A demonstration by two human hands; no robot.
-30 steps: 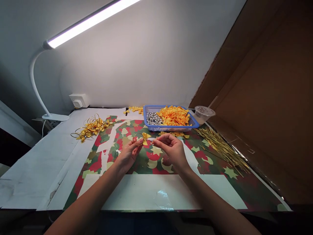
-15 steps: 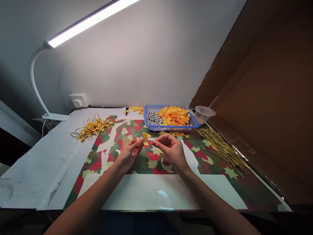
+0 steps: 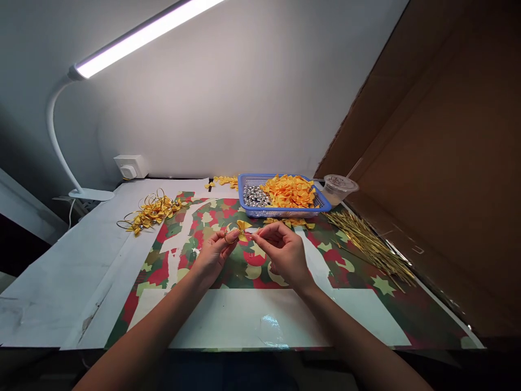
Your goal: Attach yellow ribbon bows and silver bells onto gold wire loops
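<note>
Over the middle of the patterned table cover, my left hand [image 3: 217, 252] pinches a gold ribbon bow [image 3: 243, 227] that has a thin gold wire loop [image 3: 228, 238] on it. The bow sticks out past the thumb and forefinger, toward the right. Facing it, my right hand [image 3: 285, 252] is closed in a pinch, its fingertips just right of the bow. Something thin seems to run between the bow and those fingertips, too small to make out. Behind the hands, a blue basket [image 3: 287, 213] holds yellow-gold bows [image 3: 291, 191] and silver bells [image 3: 256, 196].
Gold bows with wire loops [image 3: 152, 213] lie heaped at the left. A bundle of gold wires [image 3: 370, 244] lies at the right, by a cardboard wall [image 3: 439, 179]. Loose bows [image 3: 291, 223] lie before the basket; a clear lidded tub [image 3: 340, 189] stands beside it. A lamp [image 3: 91, 194] stands back left.
Both hands stay nearly in place around the bow. The right fingertips have shifted very slightly, and the bow appears turned a little. The whole view has moved a touch.
</note>
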